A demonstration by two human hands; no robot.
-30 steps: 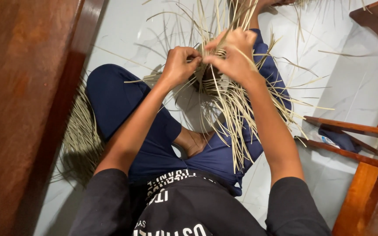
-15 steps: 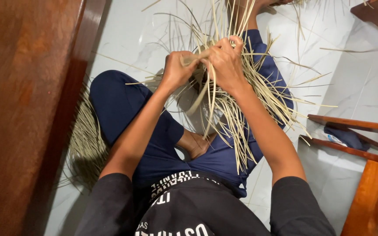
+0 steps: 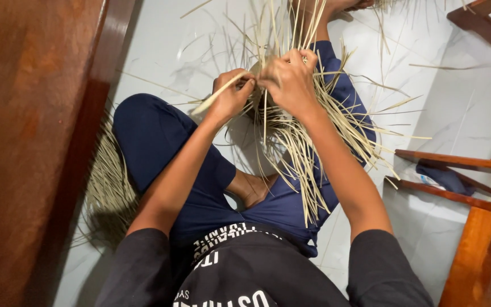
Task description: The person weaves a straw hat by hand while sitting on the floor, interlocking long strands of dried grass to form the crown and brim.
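Head view: both hands have lifted the weave [image 3: 291,122] higher; left hand [image 3: 231,94] pinches one strip [image 3: 214,98], right hand [image 3: 288,77] grips the bundle, so weaving continues.

strands [image 3: 296,142] over lap | bundle [image 3: 106,182] left (floor) — chair [image 3: 461,165] right

Both hands crowded in by loose straw strips [image 3: 308,148] fanning down and to the right over the lap. Dark wooden panel [image 3: 24,142] walls off the whole left edge; a straw bundle [image 3: 106,187] lies on the floor at its foot. Wooden chair rails [image 3: 456,165] block the right edge. Bare white floor [image 3: 160,51] near the top left corner is passable, only stray strips there.
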